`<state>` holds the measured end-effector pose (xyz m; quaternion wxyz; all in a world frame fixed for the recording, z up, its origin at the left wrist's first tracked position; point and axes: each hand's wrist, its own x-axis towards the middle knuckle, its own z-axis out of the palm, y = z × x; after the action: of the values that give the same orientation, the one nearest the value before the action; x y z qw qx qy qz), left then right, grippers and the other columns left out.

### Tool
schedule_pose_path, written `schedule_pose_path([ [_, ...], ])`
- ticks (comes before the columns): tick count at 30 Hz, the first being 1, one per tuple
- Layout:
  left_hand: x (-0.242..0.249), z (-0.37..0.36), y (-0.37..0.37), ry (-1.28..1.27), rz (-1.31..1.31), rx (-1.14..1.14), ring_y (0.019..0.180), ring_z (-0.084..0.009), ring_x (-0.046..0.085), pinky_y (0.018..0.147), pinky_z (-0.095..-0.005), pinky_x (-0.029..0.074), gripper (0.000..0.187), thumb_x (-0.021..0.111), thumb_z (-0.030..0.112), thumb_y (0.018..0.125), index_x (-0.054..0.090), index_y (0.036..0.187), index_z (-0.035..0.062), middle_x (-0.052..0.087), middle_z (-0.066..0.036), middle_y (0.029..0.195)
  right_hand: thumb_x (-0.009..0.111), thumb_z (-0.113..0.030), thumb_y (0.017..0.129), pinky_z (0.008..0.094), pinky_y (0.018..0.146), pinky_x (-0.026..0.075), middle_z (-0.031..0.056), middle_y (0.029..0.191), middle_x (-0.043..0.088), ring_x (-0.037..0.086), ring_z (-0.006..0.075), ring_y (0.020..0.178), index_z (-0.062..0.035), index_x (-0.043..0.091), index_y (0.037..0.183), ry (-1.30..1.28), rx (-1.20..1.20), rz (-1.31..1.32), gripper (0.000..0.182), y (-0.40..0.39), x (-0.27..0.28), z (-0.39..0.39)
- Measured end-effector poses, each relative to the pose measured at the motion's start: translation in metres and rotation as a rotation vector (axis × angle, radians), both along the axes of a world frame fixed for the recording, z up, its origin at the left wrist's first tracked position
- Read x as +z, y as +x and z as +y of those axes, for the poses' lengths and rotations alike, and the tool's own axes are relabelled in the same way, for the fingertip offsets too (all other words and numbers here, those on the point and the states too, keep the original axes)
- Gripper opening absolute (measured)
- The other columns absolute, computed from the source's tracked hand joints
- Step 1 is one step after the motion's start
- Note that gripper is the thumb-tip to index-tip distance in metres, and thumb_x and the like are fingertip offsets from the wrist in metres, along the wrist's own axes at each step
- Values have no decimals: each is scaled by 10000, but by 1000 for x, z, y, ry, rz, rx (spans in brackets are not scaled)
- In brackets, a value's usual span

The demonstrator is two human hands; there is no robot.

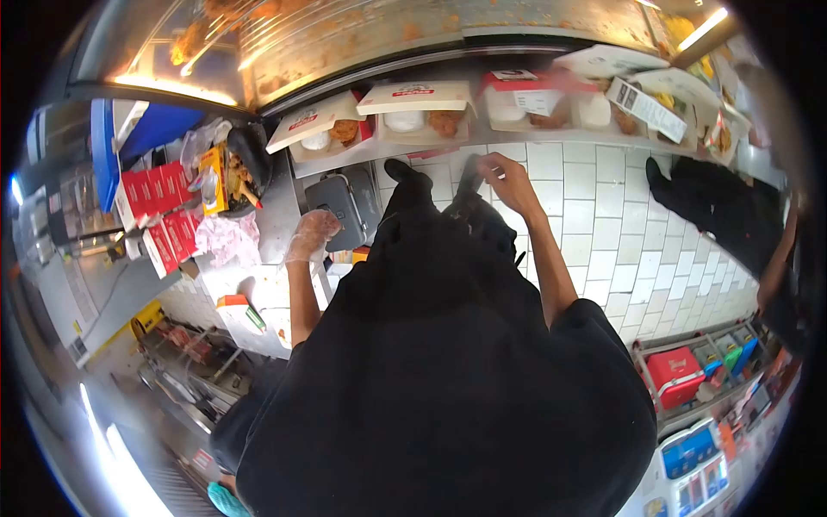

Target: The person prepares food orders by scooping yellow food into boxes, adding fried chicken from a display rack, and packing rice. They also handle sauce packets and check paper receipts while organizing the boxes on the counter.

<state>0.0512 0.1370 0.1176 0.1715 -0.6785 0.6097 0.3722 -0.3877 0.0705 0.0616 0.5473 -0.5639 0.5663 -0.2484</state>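
My left hand (314, 236) wears a clear plastic glove and hovers beside a grey lidded bin or case (332, 209). The loose glove and blur obscure its fingers, and I see nothing distinct in it. My right hand (512, 181) is bare, its fingers curled in toward the thumb, with nothing visible between them. It hangs above the tiled floor, below the front edge of a metal shelf (413, 146). On that shelf stand open meal boxes holding white rounded items and fried pieces, including a left box (310, 121) and a middle box (413, 96).
A lit food display (345, 39) runs behind the shelf. Red cartons (159, 191) and a yellow box (214, 181) crowd the left counter. Another person (732, 207) in black stands at right. A red case (674, 376) sits on the lower-right rack.
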Motion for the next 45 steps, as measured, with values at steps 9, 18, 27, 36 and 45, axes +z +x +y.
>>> schedule_pose_path([
  [9,17,-23,-46,-551,421,362,863,-310,665,773,-362,513,211,607,186,896,652,1035,34,686,-164,931,548,-102,935,313,680,505,118,948,667,623,178,698,-101,383,1429,-270,118,-120,520,56,75,-81],
  [18,50,-75,-78,-502,452,155,807,-291,651,755,-370,496,251,636,260,882,673,934,17,676,-142,873,405,-10,973,273,531,484,118,892,663,561,123,533,-101,376,1438,-230,11,-12,475,50,97,-104],
  [27,-89,-145,-167,-1053,768,-580,1034,-327,583,901,-399,477,220,523,137,909,601,1083,27,589,-173,1172,493,-68,953,287,555,472,128,898,631,596,159,588,3,402,1385,-243,-135,93,447,55,80,-51],
  [36,-64,-139,-196,-1100,376,-612,995,-337,620,841,-450,511,372,543,233,866,569,1185,43,597,-224,1179,574,-68,900,307,570,530,130,851,696,647,169,593,-36,469,1346,-125,-268,68,459,60,15,76],
  [45,-9,-131,-197,-974,651,-446,1052,-350,561,892,-444,459,380,584,180,851,529,1197,33,577,-180,1101,598,-153,925,309,663,531,138,957,694,672,173,736,-27,526,1304,129,-351,77,406,84,36,139],
])
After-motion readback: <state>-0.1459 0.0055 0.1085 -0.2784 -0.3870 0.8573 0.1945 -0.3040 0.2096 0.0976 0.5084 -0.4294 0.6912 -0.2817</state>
